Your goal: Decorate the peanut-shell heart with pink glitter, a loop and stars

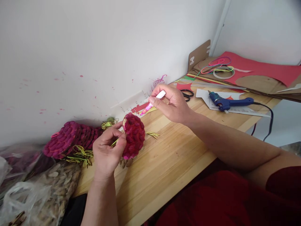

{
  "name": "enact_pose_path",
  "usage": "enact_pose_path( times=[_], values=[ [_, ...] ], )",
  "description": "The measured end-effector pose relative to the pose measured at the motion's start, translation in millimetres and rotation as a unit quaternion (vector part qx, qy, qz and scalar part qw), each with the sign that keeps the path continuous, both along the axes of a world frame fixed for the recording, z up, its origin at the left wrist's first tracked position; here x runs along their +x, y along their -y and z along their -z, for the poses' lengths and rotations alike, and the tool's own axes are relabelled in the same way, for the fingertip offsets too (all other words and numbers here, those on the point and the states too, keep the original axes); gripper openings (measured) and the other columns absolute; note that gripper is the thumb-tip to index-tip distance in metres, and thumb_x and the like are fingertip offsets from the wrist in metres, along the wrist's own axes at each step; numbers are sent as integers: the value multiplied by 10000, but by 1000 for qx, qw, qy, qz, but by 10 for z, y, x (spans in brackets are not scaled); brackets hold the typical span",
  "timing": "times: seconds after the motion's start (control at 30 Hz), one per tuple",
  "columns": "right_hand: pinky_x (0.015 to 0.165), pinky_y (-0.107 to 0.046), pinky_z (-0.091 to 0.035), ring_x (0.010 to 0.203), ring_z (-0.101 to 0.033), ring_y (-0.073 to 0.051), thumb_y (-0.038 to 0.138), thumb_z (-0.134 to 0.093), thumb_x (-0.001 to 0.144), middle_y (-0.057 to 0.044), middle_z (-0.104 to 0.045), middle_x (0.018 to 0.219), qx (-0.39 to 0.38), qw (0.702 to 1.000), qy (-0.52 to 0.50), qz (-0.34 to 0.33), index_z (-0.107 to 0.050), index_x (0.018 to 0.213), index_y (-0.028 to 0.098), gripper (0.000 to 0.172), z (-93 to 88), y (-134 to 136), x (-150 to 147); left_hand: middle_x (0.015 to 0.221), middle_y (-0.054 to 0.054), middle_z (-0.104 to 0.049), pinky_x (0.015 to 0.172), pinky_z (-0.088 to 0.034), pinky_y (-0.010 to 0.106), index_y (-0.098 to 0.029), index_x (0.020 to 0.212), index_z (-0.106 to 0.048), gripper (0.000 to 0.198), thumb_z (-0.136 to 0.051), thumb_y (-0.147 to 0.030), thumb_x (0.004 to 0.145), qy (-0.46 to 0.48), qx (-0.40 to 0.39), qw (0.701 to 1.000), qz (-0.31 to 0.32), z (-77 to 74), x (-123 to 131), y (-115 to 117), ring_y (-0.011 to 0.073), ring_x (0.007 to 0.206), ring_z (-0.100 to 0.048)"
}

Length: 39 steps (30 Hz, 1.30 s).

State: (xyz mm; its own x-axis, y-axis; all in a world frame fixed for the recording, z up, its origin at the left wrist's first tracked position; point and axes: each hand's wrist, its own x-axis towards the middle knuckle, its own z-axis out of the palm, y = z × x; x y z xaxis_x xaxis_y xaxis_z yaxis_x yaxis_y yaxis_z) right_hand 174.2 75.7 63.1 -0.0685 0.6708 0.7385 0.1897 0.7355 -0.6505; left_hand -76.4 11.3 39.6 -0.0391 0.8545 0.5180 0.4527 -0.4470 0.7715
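My left hand [108,150] pinches a round crimson craft disc [134,135] covered in painted seed-like pieces, holding it upright above the wooden table [169,163]. A yellow-green cord runs under my fingers. My right hand [170,103] grips a white pen-like brush with a pink tip [152,102], its tip pointing down-left a little above the disc's upper edge, not touching it.
Several finished crimson discs with yellow-green cords [70,139] lie at the left by the wall. Plastic bags of pale seeds [51,185] sit at the lower left. Farther back lie black scissors [187,93], a blue glue gun [225,103] with its cable, red paper [261,69], cardboard and coloured cords.
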Motion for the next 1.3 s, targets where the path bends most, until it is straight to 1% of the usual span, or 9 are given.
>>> enact_pose_path(
  times=[0.13,0.3,0.47,0.6,0.77,0.83,0.9,1.13,1.3],
  values=[
    [624,-279,-406,682,-506,-138,465,-662,947,13,-581,723,4,1000,0,4,-555,795,211,315,10,-6,-2,812,55,-739,864,-534,306,-214,607,-647,179,-723,-146,753,24,-56,997,42,-12,154,35,298,1134,-692],
    [613,-281,-396,670,-503,-136,457,-664,950,15,-584,714,5,1000,-4,-9,-567,796,208,309,7,-3,2,905,74,-771,855,-530,306,-216,617,-681,163,-751,-156,751,51,-98,991,78,-10,289,85,291,1081,-698],
    [622,-276,-404,671,-526,-127,401,-692,949,13,-617,743,0,996,-8,-87,-588,823,196,263,-54,63,36,977,90,-779,874,-533,340,-220,641,-698,161,-785,-175,769,56,-120,987,94,15,315,123,301,1097,-693],
    [626,-262,-407,666,-526,-113,299,-682,959,17,-628,762,-4,989,17,-144,-608,850,183,176,-107,115,77,971,112,-773,860,-554,354,-212,642,-692,162,-793,-191,767,79,-141,982,99,25,345,148,311,1126,-690],
    [641,-260,-421,665,-539,-110,250,-700,939,22,-616,746,-6,985,-7,-170,-621,865,170,133,-122,118,125,920,87,-766,921,-554,405,-227,638,-625,214,-684,-180,838,20,-135,986,94,17,389,167,307,1202,-675],
    [650,-261,-426,673,-546,-111,239,-700,939,23,-615,746,-4,984,-11,-177,-622,869,170,125,-129,125,138,886,80,-759,926,-559,411,-232,633,-605,231,-659,-184,852,16,-127,987,94,21,401,166,303,1209,-677],
    [646,-264,-424,673,-547,-112,226,-692,941,19,-621,749,11,983,6,-185,-623,870,170,114,-146,148,144,912,78,-763,919,-564,407,-235,638,-597,236,-644,-184,863,23,-125,987,96,35,409,160,294,1210,-680],
    [735,-308,-430,737,-550,-140,185,-658,940,-6,-626,771,103,980,103,-139,-623,838,175,109,-224,231,124,1029,81,-770,996,-541,420,-238,654,-616,236,-634,-175,880,48,-131,986,95,99,418,136,276,1276,-643],
    [745,-336,-425,746,-542,-162,221,-654,948,-20,-637,772,133,979,101,-113,-626,855,179,105,-210,219,108,1042,80,-777,1041,-516,433,-237,643,-614,232,-644,-159,859,46,-121,988,79,98,417,142,279,1269,-647]
  ],
)
